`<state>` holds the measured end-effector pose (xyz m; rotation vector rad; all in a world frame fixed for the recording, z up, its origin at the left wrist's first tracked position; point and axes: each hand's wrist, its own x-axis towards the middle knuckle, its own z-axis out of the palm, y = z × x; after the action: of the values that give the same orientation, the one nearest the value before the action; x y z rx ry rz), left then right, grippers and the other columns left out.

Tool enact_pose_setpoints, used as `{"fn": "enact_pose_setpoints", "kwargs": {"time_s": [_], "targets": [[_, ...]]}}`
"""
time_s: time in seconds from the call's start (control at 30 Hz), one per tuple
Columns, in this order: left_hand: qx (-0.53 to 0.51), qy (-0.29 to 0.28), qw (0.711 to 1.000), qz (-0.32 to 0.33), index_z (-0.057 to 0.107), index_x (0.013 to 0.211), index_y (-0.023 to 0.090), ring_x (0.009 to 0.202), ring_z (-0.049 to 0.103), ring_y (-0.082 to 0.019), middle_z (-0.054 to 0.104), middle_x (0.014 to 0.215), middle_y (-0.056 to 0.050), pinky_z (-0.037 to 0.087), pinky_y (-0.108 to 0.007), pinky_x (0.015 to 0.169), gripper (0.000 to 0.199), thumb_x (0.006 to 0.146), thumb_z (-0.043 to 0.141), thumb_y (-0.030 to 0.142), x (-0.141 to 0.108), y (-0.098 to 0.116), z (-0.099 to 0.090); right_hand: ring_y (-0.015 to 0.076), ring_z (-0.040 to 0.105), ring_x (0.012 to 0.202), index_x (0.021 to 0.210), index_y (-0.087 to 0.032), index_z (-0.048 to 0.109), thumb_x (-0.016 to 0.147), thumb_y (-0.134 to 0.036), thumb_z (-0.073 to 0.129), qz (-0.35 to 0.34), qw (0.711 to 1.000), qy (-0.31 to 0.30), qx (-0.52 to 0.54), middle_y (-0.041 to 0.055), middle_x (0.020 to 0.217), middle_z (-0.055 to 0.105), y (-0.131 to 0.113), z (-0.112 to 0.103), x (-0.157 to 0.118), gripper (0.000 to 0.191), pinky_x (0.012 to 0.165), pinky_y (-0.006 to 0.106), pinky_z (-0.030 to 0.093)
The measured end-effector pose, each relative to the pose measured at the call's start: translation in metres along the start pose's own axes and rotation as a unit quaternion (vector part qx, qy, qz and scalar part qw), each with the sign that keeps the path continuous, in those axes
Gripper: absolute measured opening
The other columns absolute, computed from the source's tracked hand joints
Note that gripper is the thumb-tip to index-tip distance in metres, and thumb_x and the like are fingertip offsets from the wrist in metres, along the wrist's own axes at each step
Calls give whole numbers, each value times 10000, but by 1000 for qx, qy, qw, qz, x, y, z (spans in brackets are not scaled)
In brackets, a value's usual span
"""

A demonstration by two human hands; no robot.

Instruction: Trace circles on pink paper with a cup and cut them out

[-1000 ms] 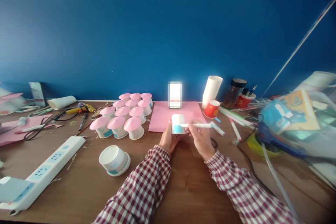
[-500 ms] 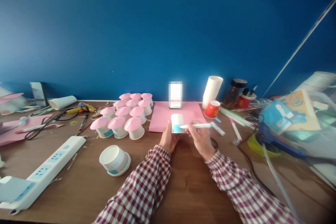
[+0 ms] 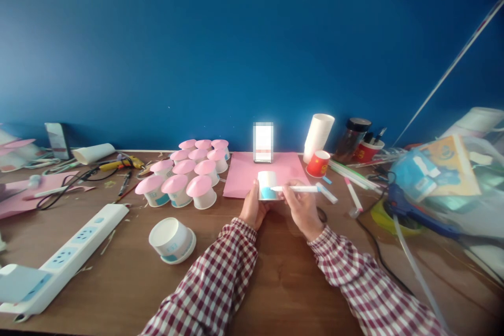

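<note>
Steadying cup, marker alongside

Our left hand [image 3: 251, 210] is closed on the white cup [image 3: 268, 177], its axis near vertical. Our right hand [image 3: 305, 212] pinches the marker [image 3: 302, 188] crosswise, tip pointing left toward the blue patch [image 3: 268, 192]. Cup lies between our hands, nearer the left. Tip contact: probable, but too blurred for us to confirm.

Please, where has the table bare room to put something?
Bare table: between left sleeve and right sleeve; also between left sleeve, power strip and lone cup. Crowded: right, around blue glue gun; back left, around pink-topped cups.
</note>
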<state>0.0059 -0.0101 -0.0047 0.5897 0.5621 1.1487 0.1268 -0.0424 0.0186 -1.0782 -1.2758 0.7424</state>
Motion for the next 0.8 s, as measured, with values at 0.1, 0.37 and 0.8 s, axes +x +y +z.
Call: {"fn": "enact_pose_setpoints", "kwargs": {"time_s": [0.1,0.37,0.8], "targets": [[0,0,1000,3,615,1010,79,784,636,-189,673,896,-128,524,-305,716,449,872,468,480,1,-1,-1,148,594,621,773,-178,577,832,-411,567,-2,1000,-8,-5,32,681,637,0,0,0,241,568,254,486],[4,3,1000,2,614,1028,75,816,635,-202,669,926,-134,522,-333,755,465,859,485,489,1,-1,-1,146,590,615,793,-173,575,834,-394,570,-2,1000,3,-3,30,675,632,-2,0,-1,225,571,255,485],[-2,15,1000,-4,602,1052,77,815,645,-205,675,944,-146,527,-324,743,473,878,447,489,1,0,0,150,586,611,761,-182,577,846,-393,550,-14,1000,10,-19,27,669,633,2,-1,0,229,577,260,478]]}}
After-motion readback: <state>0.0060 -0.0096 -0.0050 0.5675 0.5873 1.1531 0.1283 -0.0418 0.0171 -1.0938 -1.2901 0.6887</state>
